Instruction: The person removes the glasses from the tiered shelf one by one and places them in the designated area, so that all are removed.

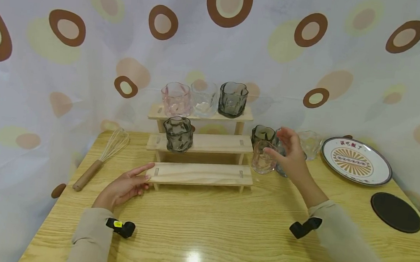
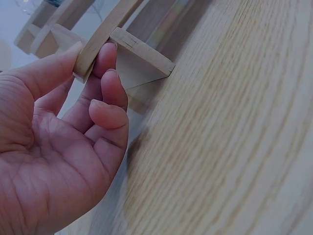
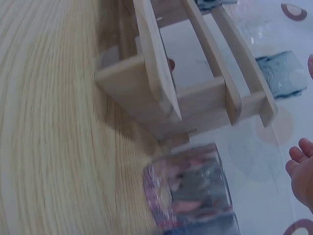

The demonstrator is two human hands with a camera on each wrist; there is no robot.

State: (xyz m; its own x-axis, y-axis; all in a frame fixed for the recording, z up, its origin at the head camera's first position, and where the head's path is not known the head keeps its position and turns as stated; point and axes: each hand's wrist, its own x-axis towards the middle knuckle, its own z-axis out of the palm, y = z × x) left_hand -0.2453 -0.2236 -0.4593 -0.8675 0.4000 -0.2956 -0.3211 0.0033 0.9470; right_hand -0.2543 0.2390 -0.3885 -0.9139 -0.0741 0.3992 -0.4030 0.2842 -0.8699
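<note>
A three-step wooden display rack (image 1: 198,173) stands on the table. My left hand (image 1: 125,187) pinches the left end of its lowest board between thumb and fingers, as the left wrist view shows. A dark grey glass (image 1: 178,134) sits on the middle step. On the top step are a pink glass (image 1: 176,100), a clear glass (image 1: 204,101) and another dark glass (image 1: 232,100). My right hand (image 1: 290,155) hovers at a group of glasses right of the rack, thumb and fingers spread. Nearest it are a pinkish glass (image 1: 263,163) and a bluish glass (image 1: 281,170), partly hidden behind the hand.
Behind the pinkish glass stands a dark glass (image 1: 262,134); a clear glass (image 1: 310,145) is further right. A patterned plate (image 1: 377,164) leans at the back right, near a black round mat (image 1: 396,212). A whisk (image 1: 94,170) lies at the left.
</note>
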